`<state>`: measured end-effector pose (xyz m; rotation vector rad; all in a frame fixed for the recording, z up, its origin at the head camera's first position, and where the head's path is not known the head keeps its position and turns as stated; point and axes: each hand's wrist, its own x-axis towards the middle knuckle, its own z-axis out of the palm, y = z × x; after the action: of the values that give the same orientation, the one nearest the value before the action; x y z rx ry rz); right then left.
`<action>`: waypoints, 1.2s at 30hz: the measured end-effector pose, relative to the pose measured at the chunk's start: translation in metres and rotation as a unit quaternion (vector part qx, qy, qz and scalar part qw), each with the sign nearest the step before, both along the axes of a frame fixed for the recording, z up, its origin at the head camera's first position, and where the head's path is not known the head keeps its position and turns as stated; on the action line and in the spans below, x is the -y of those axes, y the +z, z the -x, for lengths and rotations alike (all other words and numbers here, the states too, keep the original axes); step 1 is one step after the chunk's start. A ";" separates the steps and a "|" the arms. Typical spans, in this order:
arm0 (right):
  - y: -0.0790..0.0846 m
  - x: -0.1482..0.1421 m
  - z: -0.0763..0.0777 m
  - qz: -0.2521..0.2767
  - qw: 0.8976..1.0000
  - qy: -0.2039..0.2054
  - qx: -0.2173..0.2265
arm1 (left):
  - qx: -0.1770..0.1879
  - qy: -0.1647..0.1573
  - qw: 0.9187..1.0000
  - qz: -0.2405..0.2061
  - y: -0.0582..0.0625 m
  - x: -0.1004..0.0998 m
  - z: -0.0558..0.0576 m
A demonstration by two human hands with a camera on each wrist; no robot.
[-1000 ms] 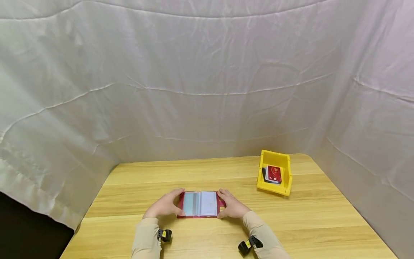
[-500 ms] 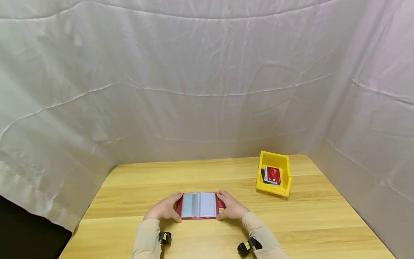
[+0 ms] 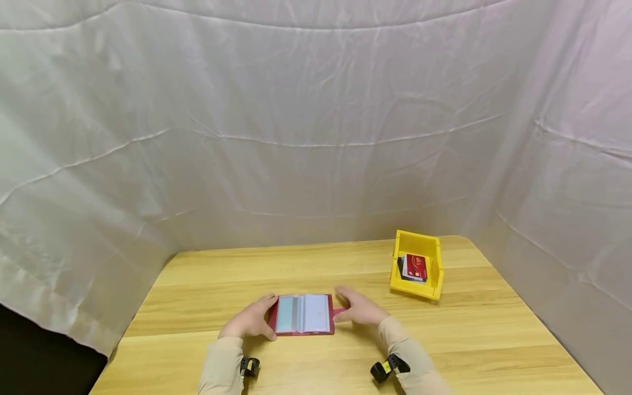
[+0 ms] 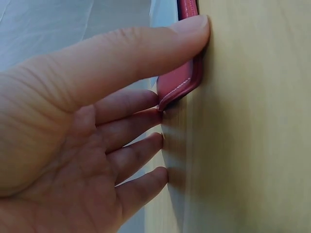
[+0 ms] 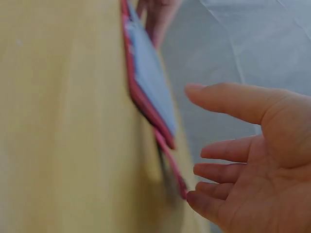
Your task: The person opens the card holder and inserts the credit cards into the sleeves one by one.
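A red card holder (image 3: 329, 329) lies spread on the wooden table, with clear plastic sleeves (image 3: 316, 314) facing up. At its left side is my left hand (image 3: 250, 318). The left wrist view shows the thumb stretched along the near corner of the red cover (image 4: 176, 80) and fairly straight fingers whose tips meet its side edge. My right hand (image 3: 362, 309) is just beyond the right edge, fingers spread and thumb apart. A narrow red strap (image 5: 170, 165) sticks out from that edge; in the right wrist view its end overlaps the little fingertip.
A yellow bin (image 3: 418, 241) stands at the back right of the table (image 3: 222, 274). Several cards lie in it, a red card (image 3: 416, 267) on top. Grey-white cloth (image 3: 316, 181) hangs behind the table and at both sides.
My right hand has come off the card holder's right edge and moved right, beside the strap. My left thumb has slid off the cover to its near left corner.
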<state>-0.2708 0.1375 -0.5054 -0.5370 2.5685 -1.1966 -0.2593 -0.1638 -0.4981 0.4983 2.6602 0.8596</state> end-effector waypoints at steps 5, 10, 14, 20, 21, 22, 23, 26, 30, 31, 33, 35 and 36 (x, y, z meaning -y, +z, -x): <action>0.022 -0.029 0.007 0.042 0.998 -0.042 0.021 | -0.004 -0.003 1.000 -0.005 -0.002 -0.001 -0.001; 0.044 -0.069 0.018 0.093 0.993 -0.077 0.019 | -0.003 0.003 1.000 -0.006 -0.002 -0.001 -0.001; 0.054 -0.098 0.030 0.130 0.985 -0.115 0.012 | -0.002 0.006 1.000 -0.004 -0.003 -0.001 -0.002; 0.062 -0.126 0.050 0.154 0.967 -0.204 -0.007 | -0.001 0.004 1.000 -0.008 -0.001 -0.003 -0.003; 0.062 -0.129 0.053 0.154 0.964 -0.219 -0.010 | 0.000 0.005 1.000 -0.009 -0.001 -0.003 -0.003; 0.062 -0.132 0.056 0.151 0.961 -0.230 -0.016 | 0.000 0.005 1.000 -0.010 -0.001 -0.003 -0.002; 0.062 -0.135 0.060 0.144 0.959 -0.244 -0.018 | 0.000 0.005 1.000 -0.010 -0.001 -0.003 -0.002; 0.059 -0.140 0.068 0.127 0.952 -0.280 -0.011 | 0.000 0.007 1.000 -0.010 0.000 -0.003 -0.002; 0.053 -0.146 0.076 0.115 0.945 -0.305 0.020 | 0.000 0.007 1.000 -0.008 0.000 -0.003 -0.001; 0.051 -0.148 0.077 0.114 0.944 -0.307 0.030 | -0.001 0.007 1.000 -0.008 -0.001 -0.003 -0.001; 0.047 -0.152 0.080 0.111 0.942 -0.312 0.053 | -0.003 0.005 1.000 -0.009 -0.001 -0.003 -0.001; 0.042 -0.155 0.082 0.111 0.940 -0.313 0.077 | -0.006 0.003 1.000 -0.010 -0.001 -0.003 -0.001; 0.040 -0.156 0.083 0.112 0.940 -0.312 0.086 | -0.007 0.003 1.000 -0.010 -0.001 -0.003 -0.001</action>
<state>-0.3541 0.2935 -0.4658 0.3745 2.5320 -1.6510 -0.2585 -0.1608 -0.4990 0.5043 2.6682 0.8892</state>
